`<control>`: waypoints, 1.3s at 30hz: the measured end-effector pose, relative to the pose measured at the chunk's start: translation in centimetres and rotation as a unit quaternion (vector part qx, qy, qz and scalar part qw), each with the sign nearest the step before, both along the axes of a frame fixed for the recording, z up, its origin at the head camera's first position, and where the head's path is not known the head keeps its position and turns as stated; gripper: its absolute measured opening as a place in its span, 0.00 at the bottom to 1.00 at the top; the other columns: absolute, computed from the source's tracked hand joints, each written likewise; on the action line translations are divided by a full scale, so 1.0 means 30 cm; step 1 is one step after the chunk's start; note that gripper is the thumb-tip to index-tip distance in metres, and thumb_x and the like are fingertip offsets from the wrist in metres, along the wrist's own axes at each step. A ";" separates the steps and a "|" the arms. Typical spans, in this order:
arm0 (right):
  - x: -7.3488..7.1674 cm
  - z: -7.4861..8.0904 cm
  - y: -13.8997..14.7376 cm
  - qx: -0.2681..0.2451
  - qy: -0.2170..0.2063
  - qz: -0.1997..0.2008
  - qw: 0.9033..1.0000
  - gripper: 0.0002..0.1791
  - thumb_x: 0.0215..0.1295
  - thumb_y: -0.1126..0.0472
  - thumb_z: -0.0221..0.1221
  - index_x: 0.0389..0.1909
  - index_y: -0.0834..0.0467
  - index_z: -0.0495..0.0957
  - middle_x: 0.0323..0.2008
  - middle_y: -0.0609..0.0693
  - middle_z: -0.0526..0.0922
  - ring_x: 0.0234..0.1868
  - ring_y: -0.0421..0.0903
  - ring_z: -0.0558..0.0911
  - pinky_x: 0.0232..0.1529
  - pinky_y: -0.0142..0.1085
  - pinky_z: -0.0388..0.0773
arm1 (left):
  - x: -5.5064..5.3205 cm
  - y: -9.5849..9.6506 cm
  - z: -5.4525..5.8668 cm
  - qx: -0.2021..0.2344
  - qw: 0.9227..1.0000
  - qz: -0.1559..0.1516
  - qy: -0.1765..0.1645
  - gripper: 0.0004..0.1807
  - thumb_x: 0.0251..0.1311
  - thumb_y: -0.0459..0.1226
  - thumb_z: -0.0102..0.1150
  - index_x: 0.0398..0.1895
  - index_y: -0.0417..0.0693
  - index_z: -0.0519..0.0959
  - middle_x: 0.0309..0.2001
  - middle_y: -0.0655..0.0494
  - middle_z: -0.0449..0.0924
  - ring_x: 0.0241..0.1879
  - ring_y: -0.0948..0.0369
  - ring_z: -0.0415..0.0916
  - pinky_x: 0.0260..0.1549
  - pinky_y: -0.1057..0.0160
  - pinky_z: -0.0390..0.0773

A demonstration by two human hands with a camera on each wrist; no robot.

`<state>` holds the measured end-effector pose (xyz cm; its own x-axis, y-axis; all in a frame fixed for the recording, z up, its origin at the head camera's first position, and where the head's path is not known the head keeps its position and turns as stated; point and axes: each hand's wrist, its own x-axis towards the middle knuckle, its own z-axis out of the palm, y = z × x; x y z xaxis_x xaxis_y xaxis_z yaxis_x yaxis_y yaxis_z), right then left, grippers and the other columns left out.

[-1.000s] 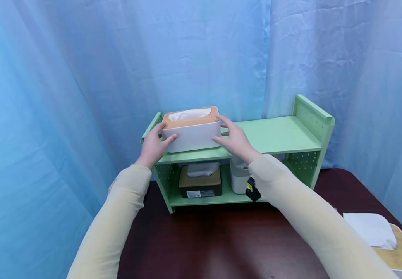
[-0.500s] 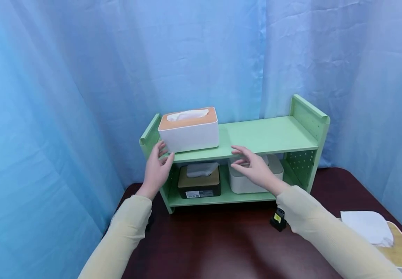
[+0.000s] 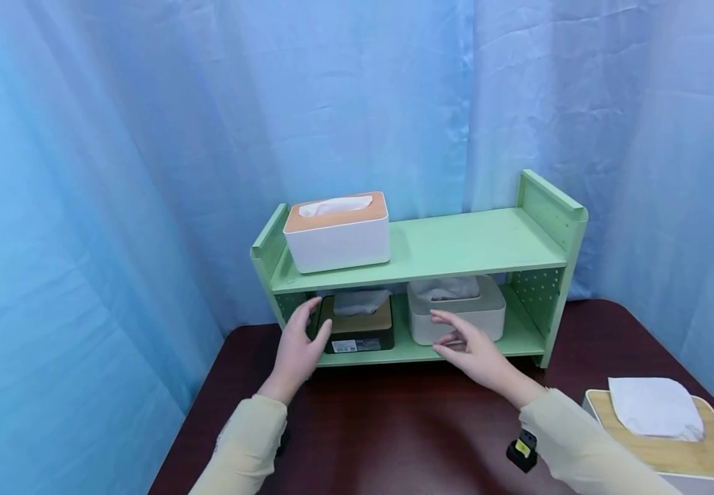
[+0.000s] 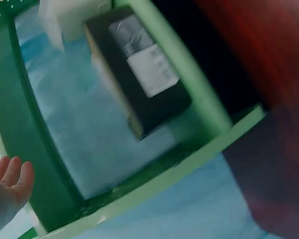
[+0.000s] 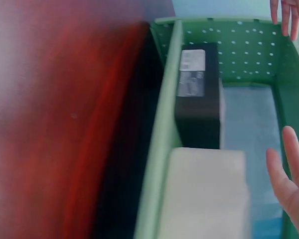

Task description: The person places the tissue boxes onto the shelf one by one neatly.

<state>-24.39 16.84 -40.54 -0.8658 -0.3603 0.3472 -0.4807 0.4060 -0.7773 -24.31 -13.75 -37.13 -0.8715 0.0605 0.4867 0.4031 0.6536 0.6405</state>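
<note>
A white tissue box [image 3: 340, 246] with an orange-tan lid stands at the left end of the green shelf's [image 3: 468, 237] top board. Both hands are off it, lower and in front of the shelf. My left hand [image 3: 298, 347] has loosely bent fingers and holds nothing; in the head view it overlaps the left edge of a dark tissue box [image 3: 362, 333] with a brown lid on the lower board. My right hand [image 3: 471, 350], also holding nothing, is in front of a light grey tissue box [image 3: 487, 317] on that board. In the right wrist view its fingers [image 5: 293, 154] are spread.
Another tissue box [image 3: 642, 450], with a wooden lid and a white tissue [image 3: 657, 409] pulled out, sits at the right on the dark red table [image 3: 388, 426]. Blue curtains [image 3: 363, 103] hang behind the shelf and at both sides.
Both hands have let go of the white tissue box and drawn down and back towards me. The box stays on the top board, and the grey box below has come into fuller view.
</note>
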 end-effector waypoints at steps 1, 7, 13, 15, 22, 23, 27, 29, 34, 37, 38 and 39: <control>0.010 -0.020 0.005 0.002 -0.005 0.002 1.000 0.31 0.65 0.61 0.59 0.69 0.56 0.61 0.62 0.61 0.70 0.47 0.47 0.82 0.49 0.38 0.78 | 0.007 0.005 -0.022 -0.003 1.000 -0.001 0.002 0.24 0.66 0.39 0.54 0.64 0.42 0.67 0.62 0.44 0.69 0.63 0.50 0.66 0.59 0.50 0.69; 0.071 -0.120 0.044 0.013 -0.041 0.027 0.999 0.31 0.66 0.57 0.58 0.68 0.60 0.62 0.61 0.63 0.71 0.45 0.43 0.82 0.45 0.33 0.78 | 0.062 0.030 -0.165 -0.011 1.000 -0.014 -0.011 0.24 0.65 0.37 0.56 0.63 0.41 0.68 0.62 0.43 0.69 0.62 0.49 0.67 0.58 0.48 0.69; 0.111 -0.186 0.079 0.002 -0.028 0.039 0.999 0.29 0.65 0.61 0.59 0.65 0.63 0.64 0.57 0.64 0.74 0.42 0.37 0.81 0.42 0.32 0.79 | 0.104 0.054 -0.270 -0.003 0.999 -0.021 -0.037 0.24 0.66 0.39 0.55 0.63 0.42 0.68 0.63 0.43 0.69 0.62 0.49 0.68 0.57 0.48 0.70; 0.120 -0.208 0.088 -0.003 -0.010 0.038 0.999 0.28 0.64 0.64 0.59 0.64 0.64 0.64 0.55 0.65 0.75 0.40 0.33 0.80 0.41 0.32 0.79 | 0.112 0.065 -0.293 0.001 0.999 -0.021 -0.038 0.24 0.66 0.40 0.55 0.63 0.41 0.68 0.62 0.44 0.70 0.61 0.50 0.69 0.56 0.48 0.70; 0.152 -0.279 0.127 -0.020 0.030 0.028 0.999 0.27 0.61 0.69 0.60 0.61 0.65 0.66 0.50 0.57 0.78 0.38 0.28 0.79 0.38 0.30 0.80 | 0.131 0.116 -0.338 0.034 0.997 -0.027 -0.059 0.24 0.65 0.38 0.56 0.62 0.41 0.69 0.61 0.48 0.71 0.59 0.52 0.70 0.55 0.50 0.72; 0.157 -0.289 0.134 -0.024 0.035 0.027 0.999 0.27 0.61 0.69 0.60 0.61 0.64 0.66 0.50 0.52 0.79 0.38 0.29 0.79 0.38 0.30 0.79 | 0.132 0.123 -0.343 0.038 0.997 -0.027 -0.065 0.23 0.65 0.38 0.56 0.62 0.42 0.69 0.61 0.48 0.71 0.59 0.52 0.70 0.55 0.50 0.71; 0.173 -0.319 0.163 -0.033 0.038 0.019 0.999 0.28 0.59 0.71 0.61 0.62 0.62 0.67 0.50 0.34 0.74 0.39 0.29 0.80 0.38 0.28 0.79 | 0.139 0.150 -0.367 0.048 0.994 -0.027 -0.092 0.22 0.65 0.38 0.55 0.62 0.45 0.70 0.60 0.50 0.72 0.59 0.53 0.70 0.56 0.50 0.71; 0.184 -0.326 0.180 -0.031 0.029 0.008 0.999 0.28 0.59 0.71 0.61 0.62 0.61 0.67 0.49 0.32 0.74 0.39 0.30 0.80 0.38 0.28 0.79 | 0.141 0.163 -0.381 0.049 0.993 -0.028 -0.101 0.22 0.65 0.38 0.55 0.62 0.47 0.70 0.60 0.50 0.72 0.59 0.54 0.70 0.56 0.50 0.70; 0.211 -0.331 0.230 -0.015 0.000 -0.021 1.000 0.28 0.61 0.67 0.61 0.63 0.59 0.67 0.49 0.28 0.73 0.40 0.28 0.79 0.37 0.27 0.78 | 0.148 0.195 -0.417 0.040 0.993 -0.042 -0.101 0.22 0.65 0.39 0.56 0.61 0.46 0.70 0.59 0.50 0.73 0.58 0.53 0.71 0.55 0.51 0.71; 0.229 -0.325 0.269 -0.015 -0.012 -0.029 0.999 0.28 0.62 0.67 0.60 0.63 0.58 0.66 0.49 0.25 0.72 0.41 0.29 0.79 0.37 0.27 0.78 | 0.155 0.216 -0.438 0.026 0.994 -0.051 -0.096 0.22 0.64 0.39 0.56 0.61 0.45 0.71 0.59 0.49 0.73 0.57 0.52 0.72 0.54 0.52 0.72; 0.236 -0.323 0.286 -0.017 -0.014 -0.029 0.999 0.28 0.63 0.68 0.59 0.64 0.58 0.66 0.49 0.24 0.72 0.41 0.29 0.79 0.37 0.27 0.78 | 0.158 0.225 -0.443 0.021 0.994 -0.054 -0.096 0.22 0.64 0.39 0.56 0.61 0.45 0.71 0.59 0.48 0.73 0.57 0.52 0.72 0.54 0.52 0.72; 0.242 -0.320 0.304 -0.019 -0.015 -0.030 0.999 0.27 0.63 0.68 0.58 0.64 0.59 0.66 0.49 0.23 0.71 0.42 0.29 0.79 0.36 0.27 0.78 | 0.160 0.233 -0.448 0.016 0.993 -0.057 -0.099 0.22 0.64 0.39 0.56 0.61 0.45 0.70 0.59 0.48 0.72 0.57 0.52 0.72 0.55 0.52 0.72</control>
